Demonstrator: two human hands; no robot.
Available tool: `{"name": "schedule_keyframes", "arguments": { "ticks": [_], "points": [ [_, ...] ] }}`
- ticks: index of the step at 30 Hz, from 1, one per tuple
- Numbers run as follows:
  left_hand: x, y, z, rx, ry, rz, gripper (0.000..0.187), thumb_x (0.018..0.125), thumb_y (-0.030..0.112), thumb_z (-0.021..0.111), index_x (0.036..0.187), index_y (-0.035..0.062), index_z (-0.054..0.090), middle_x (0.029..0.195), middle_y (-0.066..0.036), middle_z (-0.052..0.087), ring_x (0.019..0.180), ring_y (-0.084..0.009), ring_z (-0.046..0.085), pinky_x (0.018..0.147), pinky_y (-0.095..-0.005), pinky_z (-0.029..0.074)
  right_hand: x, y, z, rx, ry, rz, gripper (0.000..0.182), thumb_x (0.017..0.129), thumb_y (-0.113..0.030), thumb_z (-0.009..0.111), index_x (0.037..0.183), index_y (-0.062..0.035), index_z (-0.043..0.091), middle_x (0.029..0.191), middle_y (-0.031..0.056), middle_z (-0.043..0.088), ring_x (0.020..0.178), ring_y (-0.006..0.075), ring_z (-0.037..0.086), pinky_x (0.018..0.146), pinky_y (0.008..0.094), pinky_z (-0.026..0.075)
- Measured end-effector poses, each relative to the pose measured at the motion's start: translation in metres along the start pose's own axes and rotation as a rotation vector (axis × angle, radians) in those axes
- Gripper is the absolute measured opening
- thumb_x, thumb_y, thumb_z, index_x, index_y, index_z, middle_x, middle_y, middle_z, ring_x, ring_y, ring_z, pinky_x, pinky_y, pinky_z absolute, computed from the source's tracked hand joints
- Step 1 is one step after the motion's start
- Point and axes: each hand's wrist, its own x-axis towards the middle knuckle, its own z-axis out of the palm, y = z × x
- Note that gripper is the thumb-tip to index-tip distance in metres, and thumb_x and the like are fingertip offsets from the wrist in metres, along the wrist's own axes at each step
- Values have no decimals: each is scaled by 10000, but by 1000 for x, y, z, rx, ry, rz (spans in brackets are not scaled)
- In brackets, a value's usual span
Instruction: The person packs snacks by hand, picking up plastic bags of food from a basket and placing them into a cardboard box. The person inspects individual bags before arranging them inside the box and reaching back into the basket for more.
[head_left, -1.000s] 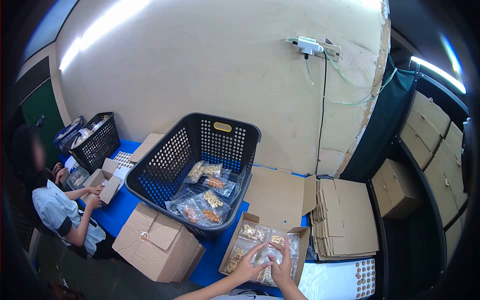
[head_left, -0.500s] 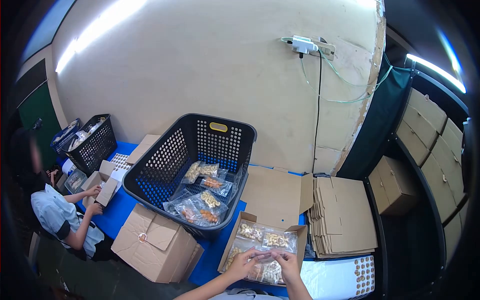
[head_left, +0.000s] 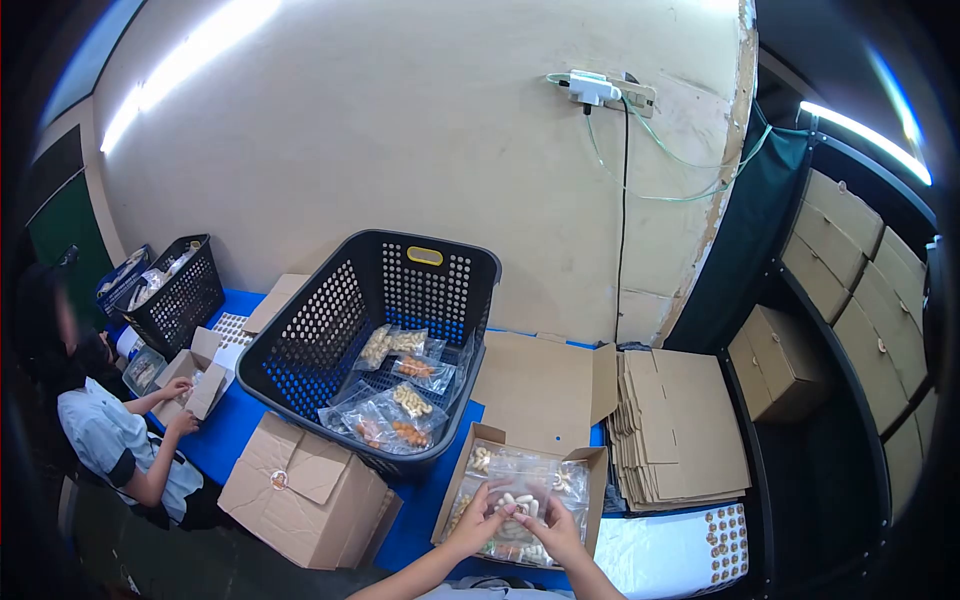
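Observation:
A clear plastic bag of whitish, nut-like pieces (head_left: 517,500) is held up between my two hands. My left hand (head_left: 482,522) grips its left side, and my right hand (head_left: 556,532) grips its right side, thumbs toward the middle. Both hands are closed on the bag, above an open cardboard box (head_left: 598,490). Inside that box lie more clear bags of pale pieces, such as the one at the right (head_left: 571,478); my hands and the held bag partly hide them.
A black perforated basket (head_left: 300,345) holds several snack bags. A closed carton (head_left: 290,490) stands left; flattened cardboard (head_left: 690,430) is stacked right, beside a sticker sheet (head_left: 725,545). Another person (head_left: 130,430) handles a small box (head_left: 207,385). Boxes (head_left: 780,365) fill the shelf.
The bag between my hands now faces me with its pieces showing, where before mostly its edge was visible. My hands have moved slightly and the view has shifted a little.

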Motion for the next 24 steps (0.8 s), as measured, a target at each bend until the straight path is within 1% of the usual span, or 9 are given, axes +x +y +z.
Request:
{"name": "schedule_keyframes", "arguments": {
  "ticks": [4,10,12,15,16,17,19,20,24],
  "points": [
    [3,-7,0,-31,-23,14,489,925,122,560,1350,79,321,1254,-131,493,1101,-172,521,920,-301,426,2,3,-6,132,-18,90,473,865,-80,638,1286,20,445,1187,95,553,1056,146,548,909,275,437],
    [-2,3,2,126,-159,34,651,878,27,581,1399,88,194,1317,-148,412,1232,-219,429,1014,-374,376,8,-1,-5,127,55,76,315,874,-77,623,1165,15,544,1083,87,620,999,145,582,881,276,445],
    [-5,-3,1,223,-270,24,688,858,21,601,1405,89,189,1344,-148,373,1252,-229,406,1020,-392,371,11,3,-5,252,243,15,240,878,-121,637,1075,13,610,1000,71,655,931,127,597,848,266,457],
    [-14,6,5,276,-264,-49,756,838,36,642,1417,97,160,1351,-134,360,1263,-230,387,1019,-387,367,15,1,-12,310,186,10,204,873,-150,650,1005,6,650,950,71,673,903,127,608,845,260,452],
    [-14,8,11,253,-161,79,685,821,53,675,1374,79,272,1314,-102,405,1207,-202,437,985,-353,396,14,0,-9,263,186,23,202,886,-176,638,973,3,672,920,58,681,891,124,609,841,254,446],
    [-10,-2,6,259,-162,84,685,821,53,675,1374,79,272,1314,-102,405,1207,-202,437,985,-353,396,14,-1,-8,266,183,16,202,886,-176,638,973,3,672,920,58,681,891,124,609,841,254,446],
    [0,-21,-8,41,67,24,462,829,163,700,1209,33,471,1247,-82,479,1108,-175,515,948,-333,434,7,-12,-4,17,78,84,239,903,-203,618,1019,0,665,942,47,682,881,112,603,834,255,445],
    [3,-22,-15,41,71,10,278,874,149,647,1088,11,535,1150,-52,546,1020,-128,551,922,-283,437,5,-15,-3,-9,-11,90,308,936,-267,564,1078,-7,652,977,46,674,909,106,584,850,259,434],
    [3,-5,-25,120,62,-71,263,908,156,599,1117,15,523,1088,-41,579,996,-131,568,916,-269,432,7,-2,-10,-23,-119,94,388,966,-295,492,1196,6,578,1074,86,645,980,141,580,910,286,416]
  ]
}}
